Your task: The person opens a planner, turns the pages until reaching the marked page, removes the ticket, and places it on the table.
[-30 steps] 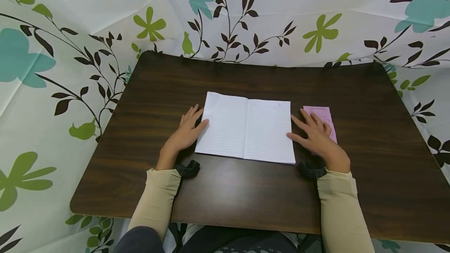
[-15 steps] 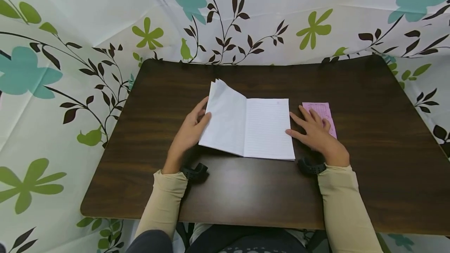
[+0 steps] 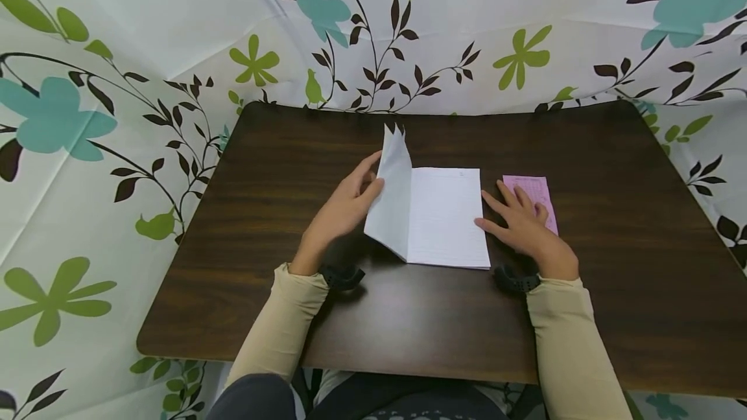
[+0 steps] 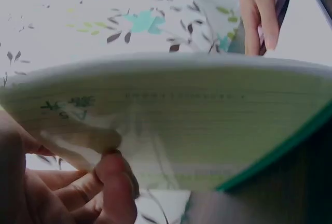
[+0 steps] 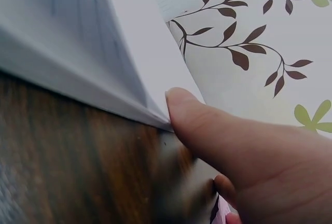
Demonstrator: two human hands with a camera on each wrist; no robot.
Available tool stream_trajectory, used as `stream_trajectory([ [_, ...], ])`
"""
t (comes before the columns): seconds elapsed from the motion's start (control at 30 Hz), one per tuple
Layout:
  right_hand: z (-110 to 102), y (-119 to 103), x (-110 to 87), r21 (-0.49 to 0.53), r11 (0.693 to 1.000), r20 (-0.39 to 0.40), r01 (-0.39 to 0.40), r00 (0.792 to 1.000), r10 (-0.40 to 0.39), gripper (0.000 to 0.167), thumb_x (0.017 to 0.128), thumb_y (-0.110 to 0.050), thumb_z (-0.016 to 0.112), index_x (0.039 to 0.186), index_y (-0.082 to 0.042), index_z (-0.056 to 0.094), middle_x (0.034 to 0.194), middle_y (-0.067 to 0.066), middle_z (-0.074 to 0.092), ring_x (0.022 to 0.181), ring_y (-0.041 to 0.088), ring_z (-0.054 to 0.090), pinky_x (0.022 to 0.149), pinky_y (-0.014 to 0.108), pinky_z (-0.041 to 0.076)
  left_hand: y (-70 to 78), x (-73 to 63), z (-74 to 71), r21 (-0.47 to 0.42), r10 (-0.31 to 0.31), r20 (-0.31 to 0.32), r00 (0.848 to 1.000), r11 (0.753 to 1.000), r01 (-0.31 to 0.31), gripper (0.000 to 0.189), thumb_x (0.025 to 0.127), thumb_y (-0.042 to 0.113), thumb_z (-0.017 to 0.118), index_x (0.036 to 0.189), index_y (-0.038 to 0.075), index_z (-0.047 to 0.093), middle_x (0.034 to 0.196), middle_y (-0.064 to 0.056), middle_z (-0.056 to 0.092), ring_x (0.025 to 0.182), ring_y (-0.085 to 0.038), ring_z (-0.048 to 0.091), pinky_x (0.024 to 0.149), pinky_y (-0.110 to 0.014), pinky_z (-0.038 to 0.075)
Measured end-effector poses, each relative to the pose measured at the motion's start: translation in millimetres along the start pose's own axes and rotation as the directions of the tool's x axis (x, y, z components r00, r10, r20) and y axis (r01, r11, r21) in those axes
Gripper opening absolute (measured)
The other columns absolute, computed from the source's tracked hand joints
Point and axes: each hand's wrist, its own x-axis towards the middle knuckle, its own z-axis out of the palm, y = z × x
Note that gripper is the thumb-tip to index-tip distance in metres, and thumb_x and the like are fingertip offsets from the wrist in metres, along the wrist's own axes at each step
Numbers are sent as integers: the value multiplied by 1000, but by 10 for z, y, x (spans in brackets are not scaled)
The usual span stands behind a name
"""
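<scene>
An open lined notebook [image 3: 446,219] lies on the table, its left half standing up steeply from the fold. My left hand [image 3: 344,206] grips that raised half by its outer edge, thumb on the page side. In the left wrist view, the pale green cover [image 4: 171,125] with handwriting fills the middle, and the left fingers [image 4: 118,190] hold its edge. With fingers spread, my right hand [image 3: 525,229] rests at the right page's outer edge. The right wrist view has its thumb [image 5: 197,120] touching the page corner. A pink printed paper [image 3: 537,190] lies partly under the right hand.
The dark wooden table [image 3: 630,245] has its near edge close to the person's lap. A white cloth with leaf and flower prints [image 3: 443,11] hangs behind and around it. Each wrist wears a black band [image 3: 343,277].
My left hand has lifted the notebook's left half from flat to nearly upright, moving rightward with it. My right hand has stayed at the right page's edge.
</scene>
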Motion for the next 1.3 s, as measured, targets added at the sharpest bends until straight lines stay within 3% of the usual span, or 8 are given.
stream_trajectory([
  [0.17, 43, 39, -26, 17, 1000, 4, -2, 1000, 2, 84, 103, -64, 48, 168, -19, 19, 176, 19, -5, 158, 53, -8, 112, 84, 0, 176, 153, 201, 104, -10, 56, 998, 995, 5, 62, 108, 31, 47, 165, 17, 30, 105, -9, 67, 81, -18, 58, 71, -31, 48],
  [0.33, 67, 51, -32, 23, 1000, 4, -13, 1000, 13, 84, 103, -64, 47, 168, -19, 20, 176, 19, -4, 158, 54, -7, 113, 83, 1, 401, 280, 448, 183, -68, 89, 994, 982, 51, 67, 104, 34, 47, 165, 17, 28, 86, -5, 71, 60, -17, 65, 60, -29, 49],
  [0.5, 96, 50, -28, 25, 999, 3, -22, 1000, 22, 83, 103, -65, 47, 168, -20, 21, 176, 19, -4, 158, 54, -7, 113, 83, 0, 574, 348, 669, 333, -143, 104, 984, 938, 101, 71, 102, 38, 43, 167, 18, 22, 62, -2, 68, 49, -17, 66, 61, -33, 50],
  [0.57, 97, 51, -31, 25, 999, 1, -26, 1000, 26, 83, 103, -65, 47, 168, -20, 21, 176, 19, -4, 158, 54, -7, 113, 84, -1, 621, 376, 760, 403, -150, 98, 984, 910, 99, 72, 102, 39, 43, 167, 16, 23, 64, -3, 69, 54, -18, 67, 66, -36, 51],
  [0.67, 82, 59, -41, 29, 999, -4, -27, 1000, 27, 83, 103, -66, 47, 168, -21, 22, 176, 19, -4, 158, 54, -7, 113, 84, -1, 690, 415, 897, 506, -148, 72, 986, 858, 92, 70, 103, 40, 44, 165, 12, 27, 82, -8, 75, 69, -23, 70, 73, -42, 56],
  [0.8, 48, 68, -33, 65, 998, -5, -15, 1000, 16, 79, 106, -64, 40, 168, -19, 21, 176, 17, -4, 159, 52, -9, 113, 83, -1, 761, 469, 1071, 624, -152, 32, 988, 775, 99, 67, 104, 41, 45, 163, 11, 32, 100, -12, 77, 79, -29, 71, 71, -43, 58],
  [1.0, -26, 52, -17, 212, 977, -41, 1, 999, 8, 75, 111, -59, 15, 168, -10, 20, 177, 15, 1, 161, 47, -10, 114, 79, -5, 790, 561, 1348, 723, -166, 0, 986, 681, 115, 62, 104, 40, 45, 156, 6, 38, 83, -5, 74, 65, -23, 67, 51, -33, 48],
  [1.3, -82, 83, -36, 279, 960, -67, 7, 998, 12, 77, 110, -58, 4, 168, -8, 14, 176, 18, 8, 163, 43, -5, 118, 76, -3, 749, 700, 1815, 841, -261, -75, 962, 503, 201, 69, 104, 46, 49, 160, 9, 38, 79, 1, 76, 63, -15, 69, 53, -29, 53],
])
